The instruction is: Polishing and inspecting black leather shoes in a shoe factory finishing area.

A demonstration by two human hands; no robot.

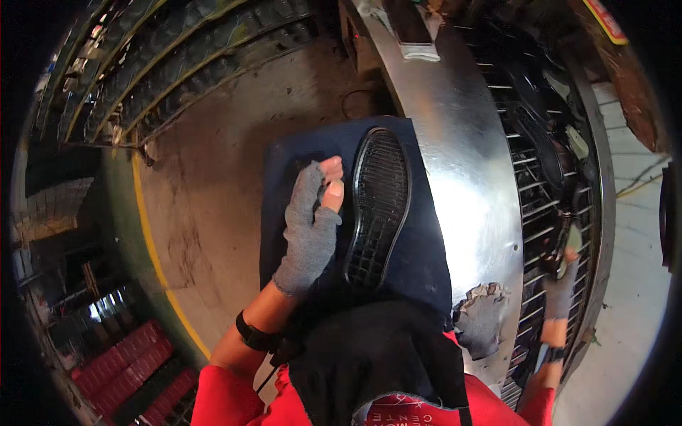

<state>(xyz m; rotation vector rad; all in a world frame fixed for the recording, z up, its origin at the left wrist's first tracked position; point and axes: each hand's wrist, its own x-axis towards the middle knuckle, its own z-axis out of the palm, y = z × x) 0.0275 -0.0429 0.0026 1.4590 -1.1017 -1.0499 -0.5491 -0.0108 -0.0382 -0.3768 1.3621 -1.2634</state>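
a long black shoe sole with a ridged, gridded face [381, 192] lies on a dark blue cloth-like pad [424, 245], its wider end near the far edge. the grey-gloved left hand [312, 220] is just beside it, thumb and fingertips narrowly parted. between the long edges of a metal-barred rack [604, 184], the grey-gloved right hand [559, 295] meets dark shoe parts [560, 243]; i cannot tell its grip.

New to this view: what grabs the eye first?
The ribbed black shoe sole, lying on dark blue cloth at centre, with the left hand in a grey fingerless glove just left of it. Next, the bright glare on the metal table to its right. Then the gloved right hand, far right, reaching over the barred rack.
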